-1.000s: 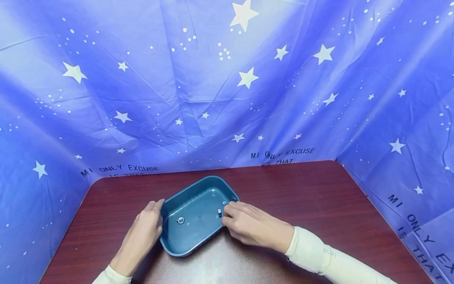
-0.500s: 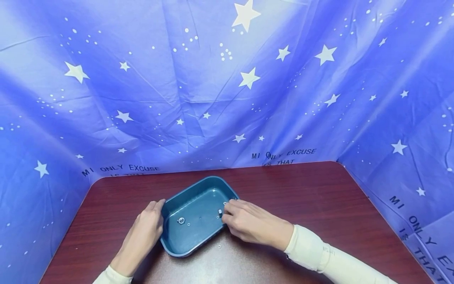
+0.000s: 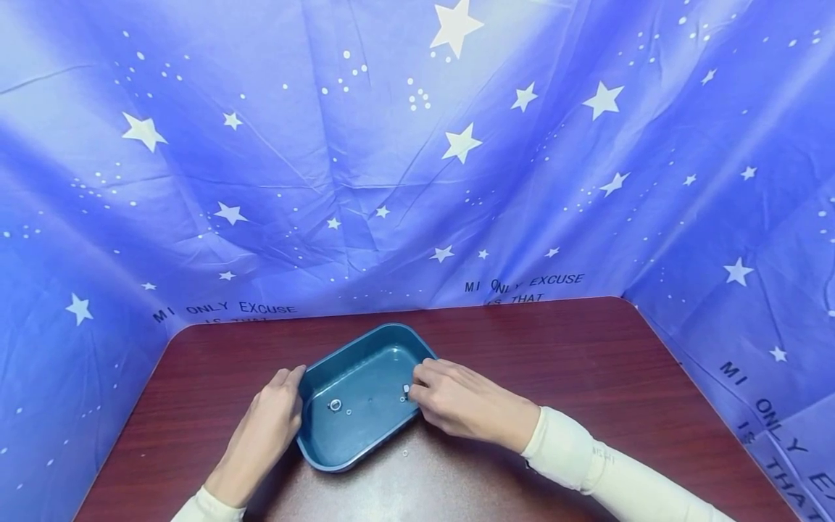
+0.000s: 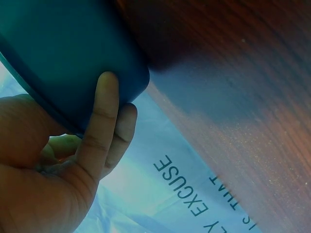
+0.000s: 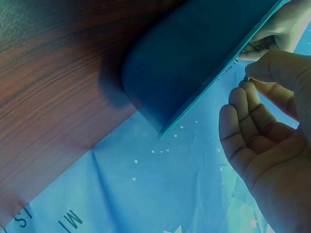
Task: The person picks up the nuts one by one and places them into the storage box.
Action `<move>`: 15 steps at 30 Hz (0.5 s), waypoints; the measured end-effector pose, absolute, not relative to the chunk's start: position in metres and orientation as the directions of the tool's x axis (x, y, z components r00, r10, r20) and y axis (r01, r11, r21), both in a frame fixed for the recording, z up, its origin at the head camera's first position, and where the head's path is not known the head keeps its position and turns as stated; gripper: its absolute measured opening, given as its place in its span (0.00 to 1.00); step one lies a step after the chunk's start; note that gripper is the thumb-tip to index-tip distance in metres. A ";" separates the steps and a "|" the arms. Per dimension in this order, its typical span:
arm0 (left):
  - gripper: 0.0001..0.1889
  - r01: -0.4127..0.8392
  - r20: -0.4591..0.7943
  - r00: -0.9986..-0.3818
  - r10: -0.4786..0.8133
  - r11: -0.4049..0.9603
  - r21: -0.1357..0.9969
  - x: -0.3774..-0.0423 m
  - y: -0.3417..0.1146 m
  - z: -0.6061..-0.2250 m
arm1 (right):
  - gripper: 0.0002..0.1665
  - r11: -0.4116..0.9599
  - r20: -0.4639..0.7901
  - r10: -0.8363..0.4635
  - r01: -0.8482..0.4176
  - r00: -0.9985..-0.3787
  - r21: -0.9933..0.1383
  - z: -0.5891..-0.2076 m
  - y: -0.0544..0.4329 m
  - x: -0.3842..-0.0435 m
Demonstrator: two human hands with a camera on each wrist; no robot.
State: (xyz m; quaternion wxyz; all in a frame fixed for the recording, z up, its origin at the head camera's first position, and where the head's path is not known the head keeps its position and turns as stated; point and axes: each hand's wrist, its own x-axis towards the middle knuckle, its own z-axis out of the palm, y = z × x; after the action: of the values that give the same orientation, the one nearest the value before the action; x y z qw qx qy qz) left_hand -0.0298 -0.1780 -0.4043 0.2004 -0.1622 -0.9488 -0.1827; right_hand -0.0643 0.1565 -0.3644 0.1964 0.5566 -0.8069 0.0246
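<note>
A dark teal plastic box (image 3: 352,377) stands on the table, with my left hand (image 3: 269,409) gripping its left end. In the left wrist view, fingers (image 4: 104,102) of that hand lie against the outer wall. My right hand (image 3: 459,395) is at the right end of the box, fingertips close over the rim. The right wrist view shows its thumb and fingertips pinching a small dark piece (image 5: 247,77), mostly hidden. In the box lie a larger metal ring (image 3: 335,405) and a tiny ring (image 3: 349,412). A small metal piece (image 3: 406,390) shows beside the right fingertips.
Another tiny ring (image 3: 405,453) lies on the reddish-brown wooden table (image 3: 541,348) in front of the box. A blue star-printed cloth (image 3: 365,159) hangs behind the table and along both sides.
My right hand has shifted slightly up and away along the box's right end, covering a small ring that showed there before. The left hand keeps its grip on the box.
</note>
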 end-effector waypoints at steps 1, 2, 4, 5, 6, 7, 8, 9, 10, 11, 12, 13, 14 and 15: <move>0.21 0.382 0.441 -0.866 0.236 0.880 0.281 -0.030 -0.178 -0.404 | 0.07 0.380 0.345 -0.888 -0.908 -0.304 0.178 -0.365 0.157 -0.065; 0.21 0.383 0.442 -0.865 0.236 0.880 0.280 -0.029 -0.178 -0.404 | 0.08 0.381 0.345 -0.888 -0.908 -0.305 0.176 -0.365 0.157 -0.065; 0.21 0.386 0.446 -0.863 0.237 0.879 0.280 -0.030 -0.177 -0.403 | 0.08 0.382 0.344 -0.887 -0.908 -0.307 0.174 -0.365 0.157 -0.066; 0.21 0.387 0.448 -0.862 0.238 0.878 0.280 -0.030 -0.177 -0.403 | 0.08 0.383 0.344 -0.887 -0.907 -0.308 0.174 -0.365 0.157 -0.066; 0.21 0.387 0.449 -0.862 0.237 0.878 0.280 -0.030 -0.177 -0.403 | 0.08 0.383 0.344 -0.887 -0.907 -0.309 0.173 -0.365 0.157 -0.067; 0.21 0.387 0.450 -0.861 0.236 0.878 0.280 -0.030 -0.177 -0.403 | 0.08 0.383 0.344 -0.887 -0.907 -0.308 0.175 -0.365 0.158 -0.067; 0.21 0.387 0.452 -0.861 0.236 0.878 0.280 -0.030 -0.177 -0.403 | 0.09 0.383 0.344 -0.887 -0.907 -0.309 0.175 -0.365 0.157 -0.068; 0.21 0.387 0.452 -0.860 0.236 0.879 0.279 -0.030 -0.177 -0.403 | 0.09 0.384 0.345 -0.886 -0.907 -0.309 0.174 -0.365 0.158 -0.068; 0.21 0.388 0.453 -0.860 0.236 0.879 0.278 -0.030 -0.177 -0.403 | 0.09 0.384 0.345 -0.886 -0.907 -0.309 0.173 -0.365 0.158 -0.068; 0.21 0.388 0.453 -0.860 0.237 0.879 0.277 -0.030 -0.177 -0.403 | 0.09 0.385 0.345 -0.886 -0.907 -0.310 0.172 -0.365 0.158 -0.069; 0.21 0.389 0.453 -0.859 0.237 0.879 0.277 -0.030 -0.177 -0.403 | 0.09 0.385 0.346 -0.885 -0.907 -0.312 0.169 -0.364 0.158 -0.069; 0.21 0.390 0.454 -0.859 0.238 0.879 0.276 -0.030 -0.177 -0.404 | 0.09 0.386 0.346 -0.884 -0.907 -0.313 0.166 -0.364 0.158 -0.070; 0.21 0.391 0.455 -0.858 0.239 0.878 0.275 -0.029 -0.177 -0.404 | 0.09 0.388 0.346 -0.883 -0.908 -0.316 0.161 -0.364 0.158 -0.070; 0.20 0.391 0.455 -0.858 0.240 0.878 0.275 -0.029 -0.177 -0.404 | 0.09 0.389 0.346 -0.883 -0.907 -0.317 0.160 -0.364 0.158 -0.070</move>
State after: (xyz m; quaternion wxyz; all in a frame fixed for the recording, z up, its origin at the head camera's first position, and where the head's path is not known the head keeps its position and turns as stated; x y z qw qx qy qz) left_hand -0.0293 -0.1769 -0.4037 0.2081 -0.1666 -0.9465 -0.1821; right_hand -0.0702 0.1579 -0.3640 0.1918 0.5520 -0.8109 0.0318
